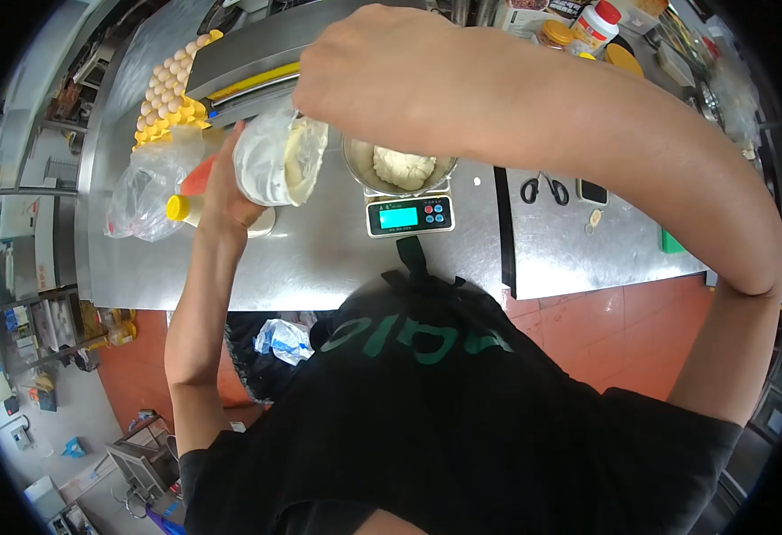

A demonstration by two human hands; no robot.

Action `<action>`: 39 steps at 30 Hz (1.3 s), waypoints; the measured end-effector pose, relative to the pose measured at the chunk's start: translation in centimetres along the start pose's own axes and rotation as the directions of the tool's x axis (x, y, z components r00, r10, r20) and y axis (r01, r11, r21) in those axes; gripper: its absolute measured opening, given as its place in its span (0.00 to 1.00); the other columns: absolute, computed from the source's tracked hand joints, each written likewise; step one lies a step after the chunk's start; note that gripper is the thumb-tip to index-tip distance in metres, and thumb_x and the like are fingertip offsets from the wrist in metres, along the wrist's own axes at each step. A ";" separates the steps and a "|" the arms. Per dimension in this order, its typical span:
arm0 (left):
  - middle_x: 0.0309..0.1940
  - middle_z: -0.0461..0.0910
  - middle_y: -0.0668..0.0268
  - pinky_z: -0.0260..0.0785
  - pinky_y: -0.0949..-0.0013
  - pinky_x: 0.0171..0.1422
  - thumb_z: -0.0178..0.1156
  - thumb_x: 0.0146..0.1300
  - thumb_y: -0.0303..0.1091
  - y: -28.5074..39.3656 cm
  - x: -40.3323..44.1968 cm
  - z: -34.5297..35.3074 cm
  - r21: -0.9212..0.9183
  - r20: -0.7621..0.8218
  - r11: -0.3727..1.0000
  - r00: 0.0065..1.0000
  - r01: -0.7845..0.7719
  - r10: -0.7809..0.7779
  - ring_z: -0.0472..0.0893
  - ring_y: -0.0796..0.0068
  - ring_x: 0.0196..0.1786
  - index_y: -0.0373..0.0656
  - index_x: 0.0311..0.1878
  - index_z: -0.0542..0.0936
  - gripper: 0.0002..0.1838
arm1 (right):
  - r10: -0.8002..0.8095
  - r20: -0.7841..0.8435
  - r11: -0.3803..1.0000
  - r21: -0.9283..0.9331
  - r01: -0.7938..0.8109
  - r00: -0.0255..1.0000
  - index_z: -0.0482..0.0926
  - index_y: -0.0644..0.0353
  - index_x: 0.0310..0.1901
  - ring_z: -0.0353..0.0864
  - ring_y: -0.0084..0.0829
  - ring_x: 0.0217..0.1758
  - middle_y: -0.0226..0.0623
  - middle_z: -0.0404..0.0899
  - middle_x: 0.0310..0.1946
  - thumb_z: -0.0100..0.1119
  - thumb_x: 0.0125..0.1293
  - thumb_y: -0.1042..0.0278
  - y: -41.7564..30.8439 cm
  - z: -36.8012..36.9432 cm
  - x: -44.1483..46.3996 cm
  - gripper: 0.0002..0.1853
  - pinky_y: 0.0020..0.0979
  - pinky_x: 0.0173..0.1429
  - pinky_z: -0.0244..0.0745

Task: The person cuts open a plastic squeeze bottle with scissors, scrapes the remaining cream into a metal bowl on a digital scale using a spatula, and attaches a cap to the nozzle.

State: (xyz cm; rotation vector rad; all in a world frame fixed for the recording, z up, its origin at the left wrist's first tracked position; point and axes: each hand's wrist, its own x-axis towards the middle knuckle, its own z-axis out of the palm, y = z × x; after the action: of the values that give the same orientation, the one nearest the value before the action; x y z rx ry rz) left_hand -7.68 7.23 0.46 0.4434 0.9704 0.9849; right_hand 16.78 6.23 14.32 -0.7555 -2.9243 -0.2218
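My left hand grips a translucent plastic tub from its left side. The tub is tipped over toward the right, and thick white paste coats its inner wall and rim. Above the tub's mouth, my right hand is curled closed, its fingers turned away and hidden; whatever it holds does not show. Just right of the tub, a metal bowl contains a lumpy white mass. Beneath the bowl is a digital scale with a lit display. My right forearm covers the bowl's far side.
Egg trays, a clear plastic bag and a yellow-capped bottle are at left. A long metal box lies behind the tub. Scissors and a phone rest at right. Jars line the back.
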 end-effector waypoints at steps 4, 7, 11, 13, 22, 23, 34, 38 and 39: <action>0.56 0.76 0.56 0.74 0.57 0.59 0.44 0.72 0.50 -0.1 0.0 -0.1 -0.017 -0.054 0.999 0.998 0.031 -0.032 0.79 0.61 0.55 0.36 0.61 0.69 0.27 | -0.111 -0.344 0.993 0.010 0.121 0.932 0.81 0.62 0.34 0.79 0.37 0.47 0.39 0.79 0.32 0.57 0.58 0.69 0.8 1.5 -1.8 0.06 0.36 0.52 0.73; 0.54 0.77 0.55 0.74 0.59 0.59 0.46 0.72 0.50 -0.3 0.6 -1.0 0.004 -0.063 1.000 0.998 -0.005 0.005 0.80 0.62 0.55 0.34 0.60 0.70 0.27 | 0.202 0.243 0.964 0.123 -0.237 0.949 0.80 0.64 0.35 0.79 0.41 0.47 0.43 0.80 0.34 0.57 0.61 0.67 0.7 1.5 -1.0 0.09 0.37 0.52 0.73; 0.49 0.80 0.58 0.77 0.61 0.55 0.50 0.72 0.45 0.2 -0.1 -0.6 0.032 -0.091 0.995 0.992 -0.090 0.092 0.81 0.65 0.50 0.38 0.56 0.73 0.20 | 0.227 0.378 0.929 0.192 -0.316 0.898 0.80 0.67 0.39 0.79 0.43 0.48 0.45 0.80 0.37 0.58 0.63 0.66 1.9 3.6 -1.5 0.11 0.38 0.52 0.73; 0.49 0.80 0.58 0.77 0.62 0.55 0.50 0.72 0.44 0.8 -0.5 0.7 0.087 -0.137 0.987 0.980 -0.133 0.144 0.81 0.64 0.50 0.38 0.56 0.73 0.19 | 0.256 0.163 0.856 0.420 -0.301 0.953 0.80 0.65 0.45 0.80 0.45 0.43 0.46 0.81 0.35 0.57 0.62 0.69 2.6 4.3 -2.7 0.12 0.40 0.47 0.75; 0.52 0.78 0.57 0.76 0.61 0.56 0.51 0.71 0.41 0.6 0.3 0.6 0.032 -0.148 0.983 0.972 -0.178 0.181 0.80 0.65 0.53 0.37 0.61 0.68 0.21 | 0.346 0.224 0.826 0.389 -0.409 0.911 0.79 0.61 0.51 0.81 0.51 0.34 0.50 0.81 0.31 0.53 0.66 0.69 0.5 7.0 -4.8 0.14 0.46 0.41 0.75; 0.52 0.77 0.57 0.76 0.62 0.56 0.52 0.71 0.40 0.8 0.0 1.1 0.069 -0.155 0.972 0.961 -0.223 0.231 0.80 0.65 0.53 0.37 0.61 0.68 0.22 | 0.361 0.140 0.788 0.482 -0.382 0.922 0.79 0.61 0.51 0.81 0.47 0.33 0.50 0.80 0.30 0.53 0.67 0.68 0.0 8.1 -5.4 0.14 0.44 0.41 0.74; 0.52 0.78 0.65 0.70 0.69 0.59 0.59 0.66 0.45 0.0 -1.9 4.4 0.145 -0.228 0.905 0.876 -0.400 0.424 0.77 0.73 0.55 0.41 0.59 0.72 0.24 | 0.247 0.670 -0.158 0.740 -0.653 0.700 0.79 0.58 0.54 0.58 0.13 0.17 0.25 0.68 0.19 0.55 0.70 0.62 -1.1 10.0 -6.9 0.15 0.20 0.19 0.53; 0.52 0.77 0.65 0.70 0.70 0.57 0.59 0.66 0.43 0.1 -1.9 5.2 0.168 -0.213 0.842 0.815 -0.512 0.538 0.77 0.74 0.54 0.39 0.59 0.72 0.23 | 0.067 0.711 -0.510 0.628 -0.588 0.700 0.77 0.58 0.54 0.52 0.10 0.15 0.22 0.64 0.18 0.54 0.71 0.61 -2.1 10.9 -7.5 0.15 0.18 0.16 0.45; 0.52 0.77 0.64 0.70 0.70 0.57 0.59 0.66 0.43 0.2 -1.8 5.1 0.168 -0.166 0.817 0.801 -0.551 0.575 0.77 0.74 0.54 0.38 0.59 0.72 0.24 | 0.005 0.686 -0.587 0.591 -0.554 0.728 0.76 0.59 0.55 0.52 0.10 0.14 0.21 0.63 0.18 0.53 0.71 0.61 -2.3 10.8 -7.7 0.15 0.17 0.16 0.45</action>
State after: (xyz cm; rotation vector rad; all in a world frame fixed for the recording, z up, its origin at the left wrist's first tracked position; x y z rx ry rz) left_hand -3.79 6.28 4.15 0.7642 1.1138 1.5492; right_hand 21.55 2.41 2.30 -1.1527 -1.1742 2.4518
